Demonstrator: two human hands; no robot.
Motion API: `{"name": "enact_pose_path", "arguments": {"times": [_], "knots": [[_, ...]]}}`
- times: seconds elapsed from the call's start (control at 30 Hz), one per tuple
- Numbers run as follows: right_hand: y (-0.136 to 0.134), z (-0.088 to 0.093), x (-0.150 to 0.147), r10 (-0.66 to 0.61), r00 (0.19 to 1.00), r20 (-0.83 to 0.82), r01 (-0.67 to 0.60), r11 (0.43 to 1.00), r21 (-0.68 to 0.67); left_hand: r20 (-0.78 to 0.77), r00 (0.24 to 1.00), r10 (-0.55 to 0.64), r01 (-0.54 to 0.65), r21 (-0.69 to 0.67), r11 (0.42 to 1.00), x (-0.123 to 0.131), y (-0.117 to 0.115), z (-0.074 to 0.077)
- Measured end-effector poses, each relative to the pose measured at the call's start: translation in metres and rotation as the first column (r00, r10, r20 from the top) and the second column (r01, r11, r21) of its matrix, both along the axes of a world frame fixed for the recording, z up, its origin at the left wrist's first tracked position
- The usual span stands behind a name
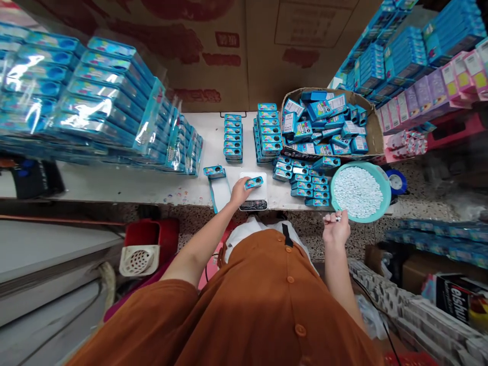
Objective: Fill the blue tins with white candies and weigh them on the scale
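My left hand grips a small blue box with a dark round spot on its face, held over a white digital scale. Beside it, to the left, another blue box sits at the back of a shallow open tray with a pale inside. My right hand is closed, palm up, with a few white pellets showing at the fingertips. Just beyond it stands a turquoise bowl filled with white pellets. How many pellets the hand holds is hidden.
Stacked blue boxes stand behind the scale, and more boxes lie to its right. A cardboard carton of loose blue boxes is behind the bowl. Plastic-wrapped packs fill the left. A roll of blue tape adjoins the bowl.
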State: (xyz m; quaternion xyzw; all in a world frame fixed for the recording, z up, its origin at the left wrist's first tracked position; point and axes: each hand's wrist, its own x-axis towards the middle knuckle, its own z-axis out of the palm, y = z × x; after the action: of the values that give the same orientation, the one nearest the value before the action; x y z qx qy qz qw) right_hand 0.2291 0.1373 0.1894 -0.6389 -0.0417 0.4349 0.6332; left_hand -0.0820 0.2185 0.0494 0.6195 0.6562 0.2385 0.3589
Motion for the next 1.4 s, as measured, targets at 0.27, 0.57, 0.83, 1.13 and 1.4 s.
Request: {"name": "enact_pose_path", "arguments": {"times": [0.27,0.57,0.83,1.13,1.4], "knots": [[-0.001,-0.003,0.005,0.063,0.95,-0.306,-0.077,0.996,-0.034,-0.063,0.986,0.155,-0.149,0.085,0.985,-0.028,-0.034,-0.002],[0.009,-0.017,-0.007,0.138,0.82,-0.555,-0.189,0.981,-0.035,-0.056,0.927,0.371,-0.368,0.059,0.928,-0.048,-0.116,-0.009],[0.022,-0.023,-0.019,0.212,0.81,-0.547,-0.266,0.964,-0.02,-0.067,0.902,0.426,-0.424,0.046,0.905,-0.052,-0.133,-0.01],[0.025,-0.031,-0.027,0.117,0.863,-0.491,-0.184,0.979,-0.09,-0.074,0.891,0.448,-0.443,0.079,0.893,-0.057,-0.125,-0.006],[0.073,-0.074,-0.078,0.164,0.838,-0.521,-0.235,0.969,-0.072,-0.022,0.958,0.287,-0.284,0.096,0.954,-0.03,-0.074,-0.003]]}}
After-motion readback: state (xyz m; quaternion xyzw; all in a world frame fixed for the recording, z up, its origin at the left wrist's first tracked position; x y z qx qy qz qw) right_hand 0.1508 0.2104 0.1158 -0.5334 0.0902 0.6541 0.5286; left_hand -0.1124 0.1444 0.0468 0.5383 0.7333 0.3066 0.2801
